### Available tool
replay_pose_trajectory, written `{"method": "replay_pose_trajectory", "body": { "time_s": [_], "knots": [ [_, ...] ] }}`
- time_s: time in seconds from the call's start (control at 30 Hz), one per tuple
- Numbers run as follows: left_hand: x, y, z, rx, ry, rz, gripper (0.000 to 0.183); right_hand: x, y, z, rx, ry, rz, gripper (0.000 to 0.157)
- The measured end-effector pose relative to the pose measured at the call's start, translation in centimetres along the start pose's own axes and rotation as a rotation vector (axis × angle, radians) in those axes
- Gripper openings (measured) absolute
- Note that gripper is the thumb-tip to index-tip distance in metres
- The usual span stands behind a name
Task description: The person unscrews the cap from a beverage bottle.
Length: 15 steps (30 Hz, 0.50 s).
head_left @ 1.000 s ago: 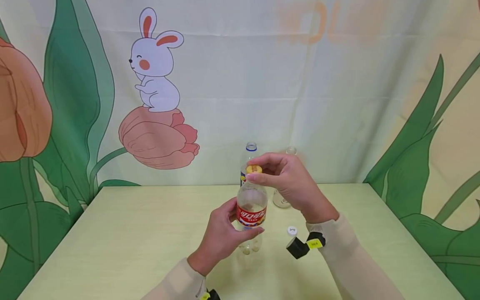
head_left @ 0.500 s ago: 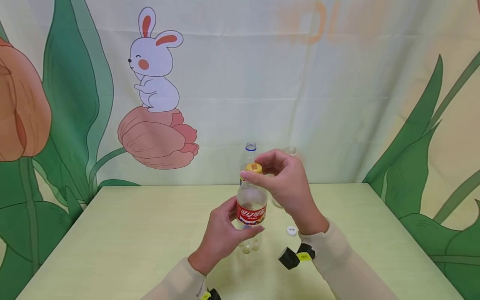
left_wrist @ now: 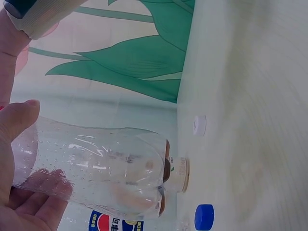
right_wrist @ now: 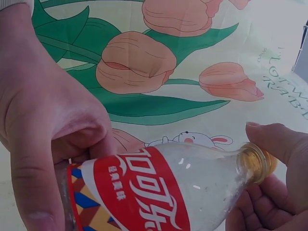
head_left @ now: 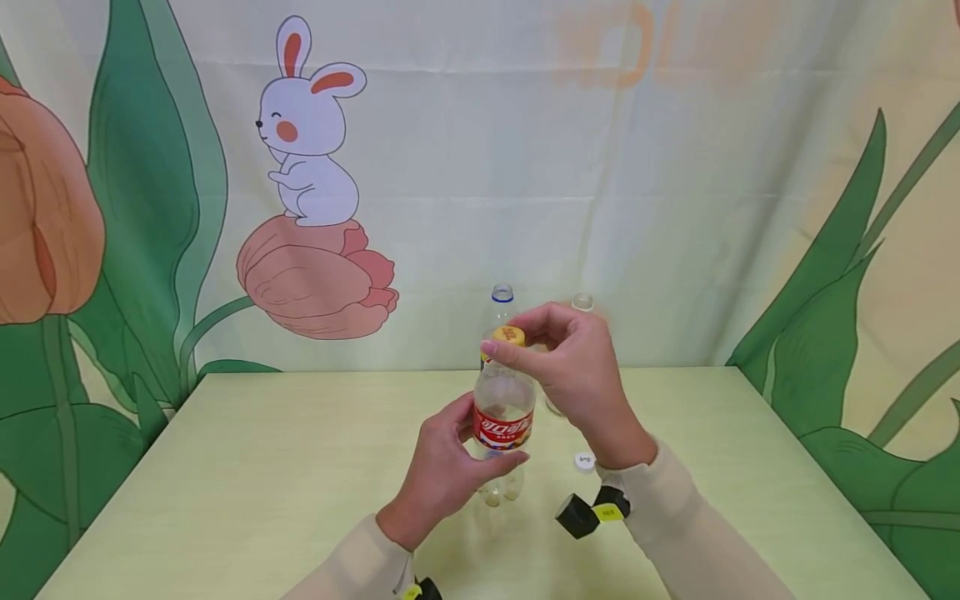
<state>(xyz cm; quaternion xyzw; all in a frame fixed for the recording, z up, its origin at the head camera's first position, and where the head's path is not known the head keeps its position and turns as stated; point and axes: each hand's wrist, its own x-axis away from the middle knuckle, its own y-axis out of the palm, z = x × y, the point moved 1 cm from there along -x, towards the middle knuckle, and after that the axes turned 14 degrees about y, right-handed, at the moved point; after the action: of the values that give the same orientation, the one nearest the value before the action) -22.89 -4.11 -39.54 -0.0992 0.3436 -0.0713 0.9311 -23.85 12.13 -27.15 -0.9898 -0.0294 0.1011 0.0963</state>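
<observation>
A clear plastic cola bottle [head_left: 506, 392] with a red label is held over the table by my left hand [head_left: 442, 471], its fingers and thumb wrapped round the lower body. In the left wrist view the bottle's bare base part [left_wrist: 106, 154] shows water droplets. My right hand [head_left: 573, 367] pinches the yellow cap [head_left: 509, 336] at the bottle's mouth between thumb and fingers. In the right wrist view the cap [right_wrist: 262, 162] sits on the neck, with the thumb [right_wrist: 269, 137] along one side of it. The label [right_wrist: 134, 192] faces that camera.
Behind the held bottle stands an uncapped bottle with a blue neck ring [head_left: 502, 297]. Another uncapped clear bottle [head_left: 582, 302] is partly hidden by my right hand. A white cap [head_left: 583, 462] and a blue cap [left_wrist: 204, 217] lie on the pale table [head_left: 300, 467]. A printed curtain [head_left: 480, 167] hangs behind.
My right wrist has swung left and slightly down, and the thumb has slid left across the front of the yellow cap. The left hand and bottle have stayed nearly still.
</observation>
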Motion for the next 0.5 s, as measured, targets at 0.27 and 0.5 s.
{"method": "replay_pose_trajectory", "body": {
  "time_s": [0.27, 0.5],
  "knots": [
    [0.05, -0.05, 0.02, 0.011, 0.002, 0.000, 0.066, -0.36, -0.36, 0.03, -0.001, -0.015, -0.076, 0.024],
    [0.09, 0.00, -0.02, 0.028, 0.028, 0.011, 0.063, -0.65, -0.74, 0.24, 0.008, -0.009, -0.183, 0.026]
  ]
}}
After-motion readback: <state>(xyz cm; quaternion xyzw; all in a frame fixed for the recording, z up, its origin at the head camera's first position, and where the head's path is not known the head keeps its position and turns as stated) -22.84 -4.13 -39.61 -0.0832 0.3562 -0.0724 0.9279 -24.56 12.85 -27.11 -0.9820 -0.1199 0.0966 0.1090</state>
